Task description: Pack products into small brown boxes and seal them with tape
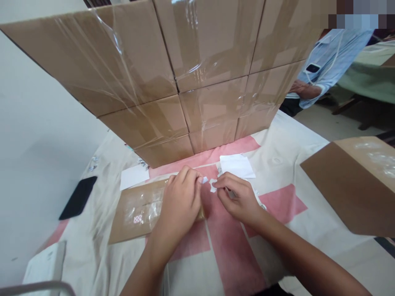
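My left hand (182, 193) is closed in a pinch, with a small bluish-white scrap (205, 179) at its fingertips. A short gap to the right, my right hand (237, 195) pinches a small white piece of paper (212, 187) with an uneven outline. Both pieces are too small to name more exactly. Under and beside my left hand lies a flat brown cardboard piece (119, 224), with shiny clear plastic (138, 205) and a small pink-and-white mark (138, 218) on it. My left wrist and hand hide part of this cardboard.
Stacked, taped cardboard boxes (212, 107) rise behind my hands. White sheets (237, 165) lie near their base. A black phone-like slab (78, 197) rests at left on the patterned cloth (234, 255). Another cardboard box (348, 189) stands at right; a person in a blue shirt (336, 61) is behind.
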`<state>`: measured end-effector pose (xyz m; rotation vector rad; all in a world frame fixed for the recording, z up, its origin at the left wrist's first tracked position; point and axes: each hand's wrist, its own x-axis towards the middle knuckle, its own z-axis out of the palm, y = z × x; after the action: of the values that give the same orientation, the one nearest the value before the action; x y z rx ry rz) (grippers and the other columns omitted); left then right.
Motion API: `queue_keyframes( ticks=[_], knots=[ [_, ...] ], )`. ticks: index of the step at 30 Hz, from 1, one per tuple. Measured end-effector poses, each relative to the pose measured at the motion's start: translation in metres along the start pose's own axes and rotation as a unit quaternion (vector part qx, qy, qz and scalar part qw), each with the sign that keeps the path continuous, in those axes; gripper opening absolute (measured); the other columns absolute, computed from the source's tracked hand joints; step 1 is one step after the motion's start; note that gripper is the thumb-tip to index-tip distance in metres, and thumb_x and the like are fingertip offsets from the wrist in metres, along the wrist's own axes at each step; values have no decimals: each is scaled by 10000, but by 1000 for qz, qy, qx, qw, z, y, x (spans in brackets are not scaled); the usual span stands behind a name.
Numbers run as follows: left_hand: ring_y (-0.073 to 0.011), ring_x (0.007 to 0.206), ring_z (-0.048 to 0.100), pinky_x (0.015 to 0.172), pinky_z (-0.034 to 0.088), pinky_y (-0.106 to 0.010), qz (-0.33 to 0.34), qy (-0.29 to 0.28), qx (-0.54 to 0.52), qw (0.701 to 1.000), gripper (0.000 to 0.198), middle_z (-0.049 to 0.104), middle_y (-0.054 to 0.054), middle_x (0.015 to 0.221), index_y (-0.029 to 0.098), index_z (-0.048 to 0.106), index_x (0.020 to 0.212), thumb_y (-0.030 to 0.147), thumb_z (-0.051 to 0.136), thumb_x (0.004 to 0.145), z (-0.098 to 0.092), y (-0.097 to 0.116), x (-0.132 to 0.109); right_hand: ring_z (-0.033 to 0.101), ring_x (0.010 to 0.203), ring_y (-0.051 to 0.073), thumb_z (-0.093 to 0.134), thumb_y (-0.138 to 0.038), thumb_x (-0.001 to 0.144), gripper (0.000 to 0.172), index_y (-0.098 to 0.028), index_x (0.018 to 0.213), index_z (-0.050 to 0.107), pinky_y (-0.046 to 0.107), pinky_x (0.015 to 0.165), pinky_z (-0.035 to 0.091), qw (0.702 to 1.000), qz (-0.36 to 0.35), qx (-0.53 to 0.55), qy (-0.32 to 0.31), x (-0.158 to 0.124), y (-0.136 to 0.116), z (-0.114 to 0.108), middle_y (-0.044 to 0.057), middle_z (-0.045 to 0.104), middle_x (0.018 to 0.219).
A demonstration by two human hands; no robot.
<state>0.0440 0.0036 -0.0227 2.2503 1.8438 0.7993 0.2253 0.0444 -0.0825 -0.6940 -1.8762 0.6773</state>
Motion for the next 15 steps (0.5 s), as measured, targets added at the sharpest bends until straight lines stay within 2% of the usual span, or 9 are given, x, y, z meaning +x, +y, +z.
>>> queue_keyframes(
  ticks=[3, 6, 8, 11, 13, 15],
  knots=[
    [-207, 863, 541, 794, 381, -372, -21, 30, -19, 999, 217, 577, -26, 919, 213, 493, 891, 233, 354, 1056, -1, -3, 1, 620, 730, 160, 501, -82, 914, 212, -234, 899, 648, 306, 637, 492, 1000, 8, -11, 15, 3, 0, -5, 26, 656, 819],
    [-213, 865, 542, 794, 380, -379, -20, 15, -26, 999, 237, 570, -25, 914, 213, 497, 880, 256, 349, 1059, 1, -6, 1, 619, 741, 162, 550, -137, 923, 163, -232, 975, 672, 311, 643, 489, 998, 34, -36, 32, 9, 1, -18, 39, 677, 881],
    [-220, 856, 542, 791, 374, -388, -16, 10, -22, 1000, 261, 572, -27, 908, 215, 504, 873, 268, 331, 1061, 2, -8, 1, 618, 754, 168, 598, -212, 928, 76, -225, 916, 672, 310, 633, 476, 995, 60, -61, 53, 14, 6, -30, 55, 682, 913],
    [-229, 832, 543, 773, 365, -395, -9, 7, -22, 1000, 295, 578, -29, 902, 219, 510, 862, 293, 305, 1062, 6, -11, 1, 612, 711, 160, 604, -304, 953, 189, -214, 786, 611, 295, 629, 465, 982, 116, -88, 120, 19, 26, -49, 42, 669, 818],
    [-231, 813, 545, 765, 363, -397, -5, 4, -23, 1000, 309, 583, -27, 900, 222, 514, 855, 311, 301, 1061, 8, -13, 2, 619, 674, 153, 594, -308, 951, 106, -210, 972, 629, 290, 650, 489, 970, 149, -100, 162, 20, 48, -61, 22, 680, 808],
    [-231, 804, 550, 762, 364, -397, -2, 4, -25, 1000, 311, 593, -27, 904, 224, 521, 857, 317, 304, 1059, 10, -14, 2, 652, 699, 162, 577, -291, 942, 290, -204, 1219, 588, 296, 676, 516, 963, 159, -143, 167, 19, 72, -72, 28, 716, 880]
  ],
)
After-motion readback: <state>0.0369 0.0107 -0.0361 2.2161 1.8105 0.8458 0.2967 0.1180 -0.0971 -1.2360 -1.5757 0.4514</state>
